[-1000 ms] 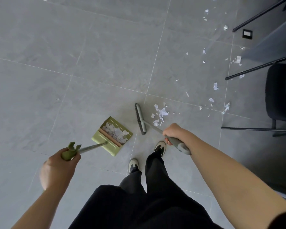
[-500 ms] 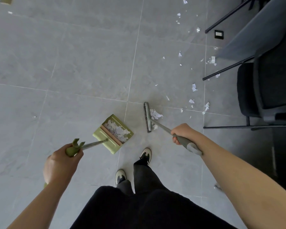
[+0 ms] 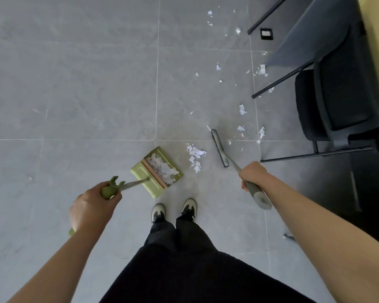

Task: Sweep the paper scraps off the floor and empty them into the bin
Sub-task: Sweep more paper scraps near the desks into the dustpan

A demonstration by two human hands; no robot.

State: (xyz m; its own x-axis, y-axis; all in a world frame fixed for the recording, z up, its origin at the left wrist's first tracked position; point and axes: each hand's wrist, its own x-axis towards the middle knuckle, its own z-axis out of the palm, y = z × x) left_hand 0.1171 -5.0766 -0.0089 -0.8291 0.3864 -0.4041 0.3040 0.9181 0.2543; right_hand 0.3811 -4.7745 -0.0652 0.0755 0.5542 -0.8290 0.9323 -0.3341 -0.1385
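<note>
Grey floor tiles [image 3: 74,84] under me, paper scraps [image 3: 241,109] strewn toward the black chair [image 3: 337,101].

My left hand [image 3: 92,206] curls round the green dustpan [image 3: 157,171] handle; the pan rests on the floor with torn paper inside. My right hand [image 3: 253,173] grips the broom [image 3: 220,148], its head just right of a small scrap pile [image 3: 195,157] lying between broom and pan, ahead of my 2 shoes [image 3: 189,206].

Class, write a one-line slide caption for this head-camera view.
Left hand holds green dustpan, right hand the broom, a paper scrap pile between them.
</note>
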